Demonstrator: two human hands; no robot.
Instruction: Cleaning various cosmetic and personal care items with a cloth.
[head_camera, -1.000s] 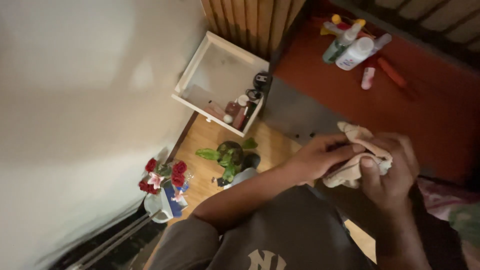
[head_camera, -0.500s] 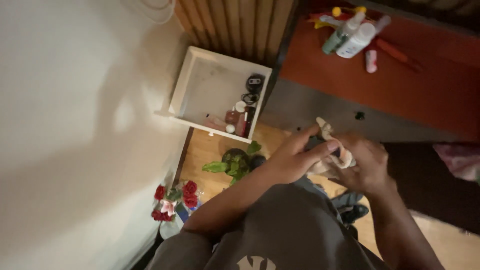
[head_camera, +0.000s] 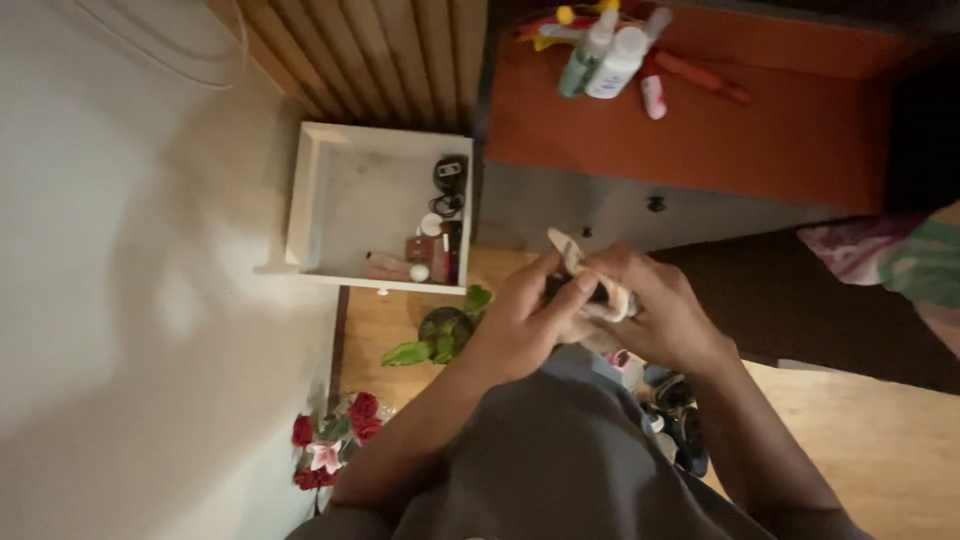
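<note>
Two bare hands, left hand (head_camera: 525, 315) and right hand (head_camera: 655, 315), share one crumpled beige cloth (head_camera: 590, 285). One open white drawer (head_camera: 305, 195) is out. Two pale plastic bottles (head_camera: 605, 55) stand on one orange cabinet top (head_camera: 780, 130). One green potted plant (head_camera: 440, 335) sits below.

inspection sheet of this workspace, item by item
surface: orange-red desk top; wooden floor below
job's things: pale cloth bunched between both hands
clutter: bottles on the desk; small items in an open white drawer
grippers: left hand and right hand both clasp the cloth
cables: white cord on the wall
surroundings: green plant, red flowers, shoes on the floor
</note>
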